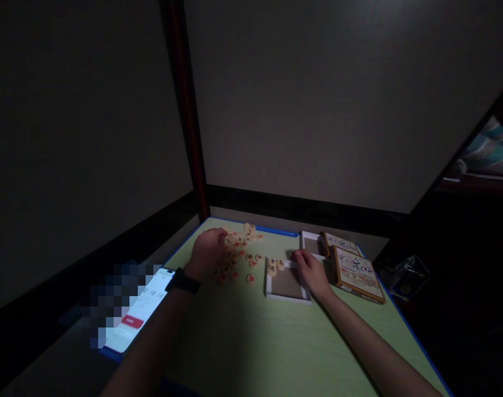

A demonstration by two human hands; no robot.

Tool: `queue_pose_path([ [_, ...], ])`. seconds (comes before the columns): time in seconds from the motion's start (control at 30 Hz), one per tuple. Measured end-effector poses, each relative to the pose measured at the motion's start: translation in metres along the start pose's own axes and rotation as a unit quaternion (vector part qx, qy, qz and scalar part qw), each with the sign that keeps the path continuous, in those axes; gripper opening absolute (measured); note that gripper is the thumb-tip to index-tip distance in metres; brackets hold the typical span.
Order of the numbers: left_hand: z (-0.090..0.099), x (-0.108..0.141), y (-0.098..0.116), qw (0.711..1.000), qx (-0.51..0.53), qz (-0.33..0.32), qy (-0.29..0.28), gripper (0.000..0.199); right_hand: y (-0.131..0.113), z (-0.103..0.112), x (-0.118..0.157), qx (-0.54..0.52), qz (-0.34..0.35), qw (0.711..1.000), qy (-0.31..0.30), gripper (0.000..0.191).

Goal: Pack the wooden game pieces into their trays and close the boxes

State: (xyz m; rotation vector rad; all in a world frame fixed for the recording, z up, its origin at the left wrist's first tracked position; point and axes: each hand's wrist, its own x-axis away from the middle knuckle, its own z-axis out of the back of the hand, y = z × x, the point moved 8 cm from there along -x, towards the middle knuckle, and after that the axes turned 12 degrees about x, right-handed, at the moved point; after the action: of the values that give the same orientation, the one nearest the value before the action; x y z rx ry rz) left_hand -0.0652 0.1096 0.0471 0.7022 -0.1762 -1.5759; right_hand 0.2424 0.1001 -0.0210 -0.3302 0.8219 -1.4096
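My left hand (208, 248), with a dark band on its wrist, reaches to the left side of a loose pile of round xiangqi pieces (235, 257). Its fingers are curled down and partly hidden, so whatever they hold does not show. Red or black characters mark the pieces. My right hand (311, 271) has its fingers closed at the right rim of a shallow white-walled box tray (288, 284). Inside that tray, a few pieces (272, 267) lie together in the far left corner.
Behind my right hand lies a second open box tray (311, 244). Two decorated box lids (357, 273) rest at the table's right side. A lit phone (138, 311) is at the left edge of the green table (235, 336). Walls close off the back and left.
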Motion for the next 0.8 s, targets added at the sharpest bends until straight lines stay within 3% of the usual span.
queue_pose_path([
  [0.17,0.008,0.006,-0.012,0.997,-0.054,0.039,0.040,0.037,-0.002,0.000,0.001,-0.001,0.002,1.000,-0.002,0.045],
  [0.3,0.013,0.015,-0.016,0.994,-0.076,0.072,0.041,0.037,0.001,-0.001,0.000,0.008,0.001,1.000,-0.002,0.044],
  [0.5,0.008,0.024,-0.009,0.989,-0.113,0.045,-0.081,0.027,0.001,-0.001,-0.001,0.012,0.001,1.000,-0.006,0.050],
  [0.67,-0.002,0.044,-0.002,0.980,-0.025,-0.015,-0.198,0.017,-0.001,0.000,0.000,0.016,0.002,1.000,-0.007,0.051],
  [0.8,-0.008,0.060,-0.004,0.971,0.007,-0.011,-0.237,0.015,-0.001,0.001,0.000,0.019,0.002,1.000,-0.004,0.050],
])
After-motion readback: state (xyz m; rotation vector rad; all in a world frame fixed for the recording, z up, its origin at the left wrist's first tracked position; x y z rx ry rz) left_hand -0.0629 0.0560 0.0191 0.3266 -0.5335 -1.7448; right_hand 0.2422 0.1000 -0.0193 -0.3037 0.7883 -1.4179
